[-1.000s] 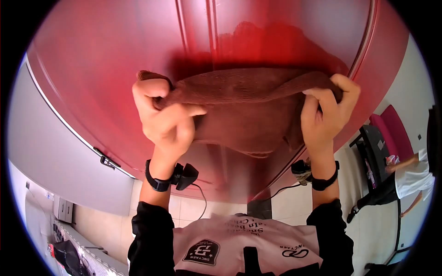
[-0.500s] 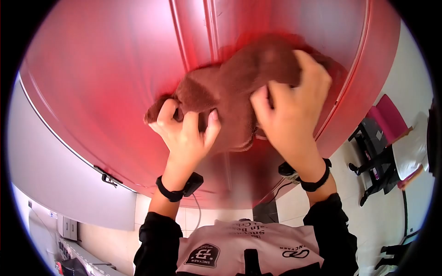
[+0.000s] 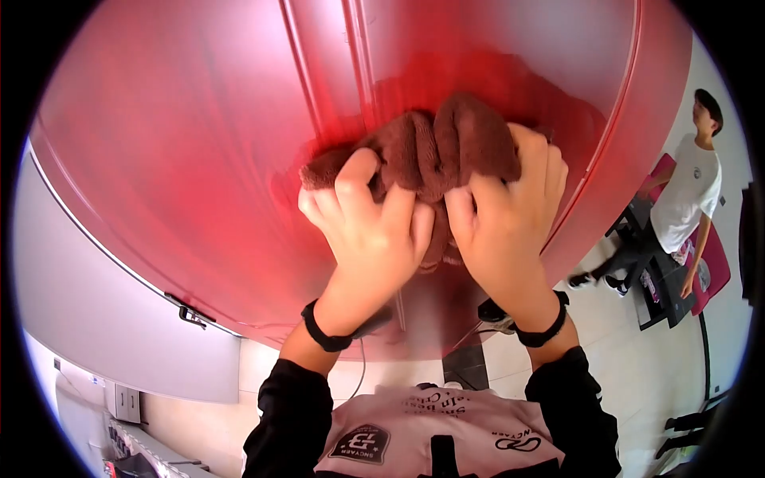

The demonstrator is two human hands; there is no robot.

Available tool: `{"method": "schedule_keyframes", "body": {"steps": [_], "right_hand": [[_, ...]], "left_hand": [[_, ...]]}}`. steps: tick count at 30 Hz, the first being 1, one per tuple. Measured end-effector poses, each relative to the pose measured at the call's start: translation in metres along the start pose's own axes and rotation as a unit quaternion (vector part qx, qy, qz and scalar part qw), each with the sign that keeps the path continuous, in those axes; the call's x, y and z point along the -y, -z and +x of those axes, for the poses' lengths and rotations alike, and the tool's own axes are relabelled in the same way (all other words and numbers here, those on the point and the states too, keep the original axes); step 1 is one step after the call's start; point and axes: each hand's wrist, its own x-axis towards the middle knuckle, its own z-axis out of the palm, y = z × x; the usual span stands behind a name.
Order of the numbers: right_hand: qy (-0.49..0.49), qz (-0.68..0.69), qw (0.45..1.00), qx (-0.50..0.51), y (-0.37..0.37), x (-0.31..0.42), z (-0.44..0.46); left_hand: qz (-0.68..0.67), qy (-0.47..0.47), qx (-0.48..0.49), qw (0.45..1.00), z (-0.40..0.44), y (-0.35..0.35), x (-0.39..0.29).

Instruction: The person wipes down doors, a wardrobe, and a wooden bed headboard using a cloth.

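Note:
A bunched brown towel (image 3: 426, 155) rests against a glossy red panel (image 3: 183, 159). At the towel's left part, my left hand (image 3: 366, 219) has its fingers curled into the cloth. My right hand (image 3: 506, 211) grips the right part, its thumb close to the left thumb. Thick folds stand up between the two hands, and some fingertips are buried in them. A loose bit of towel hangs below, between my wrists. The panel looks darker red around and above the cloth.
Raised ridges (image 3: 358, 64) run down the panel. A black latch (image 3: 190, 312) sits on its lower left edge beside a pale surface (image 3: 119, 295). To the right, a person (image 3: 689, 191) in a white shirt stands by a magenta chair (image 3: 712, 267). Black bands circle both my wrists.
My left hand has moved right, towards my right hand, and the towel is bunched into tighter folds. My right hand has shifted slightly down. The person at right now stands more fully in view.

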Motion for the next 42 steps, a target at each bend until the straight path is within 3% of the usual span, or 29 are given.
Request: {"method": "schedule_keyframes", "body": {"steps": [8, 11, 16, 17, 20, 21, 28, 32, 33, 36, 42], "right_hand": [[0.022, 0.036, 0.998, 0.053, 0.011, -0.005, 0.021], [0.025, 0.098, 0.993, 0.062, 0.010, -0.004, -0.004], [0.051, 0.099, 0.991, 0.073, 0.009, -0.002, 0.011], [0.043, 0.099, 0.992, 0.066, 0.009, -0.002, 0.021], [0.027, 0.087, 0.994, 0.054, 0.008, 0.000, 0.021], [0.030, 0.090, 0.992, 0.078, 0.012, 0.000, 0.013], [0.031, 0.125, 0.987, 0.099, 0.016, -0.002, 0.018], [0.035, 0.098, 0.993, 0.058, 0.002, 0.002, 0.027], [0.041, 0.069, 0.997, 0.002, -0.005, 0.006, 0.020], [0.046, 0.111, 0.990, 0.067, 0.002, 0.011, -0.011], [0.067, 0.124, 0.987, 0.079, -0.001, 0.017, 0.020]], "left_hand": [[-0.038, -0.039, -0.028, 0.998, 0.028, 0.007, 0.010], [-0.019, -0.006, 0.034, 0.999, 0.004, 0.014, 0.002], [-0.002, 0.007, 0.033, 0.999, 0.010, 0.020, 0.007], [-0.021, -0.028, -0.008, 0.999, 0.019, 0.016, 0.014], [-0.034, -0.017, -0.033, 0.999, 0.022, 0.013, 0.011], [-0.033, 0.031, 0.025, 0.999, 0.013, 0.019, 0.003], [0.002, 0.006, 0.045, 0.999, 0.006, 0.020, 0.009], [-0.028, 0.028, 0.002, 0.999, 0.022, 0.018, 0.010], [-0.020, 0.028, 0.019, 0.999, 0.014, 0.020, 0.010], [0.000, -0.007, 0.014, 1.000, -0.014, 0.016, 0.008], [-0.005, -0.003, 0.005, 1.000, 0.001, 0.024, 0.024]]}}
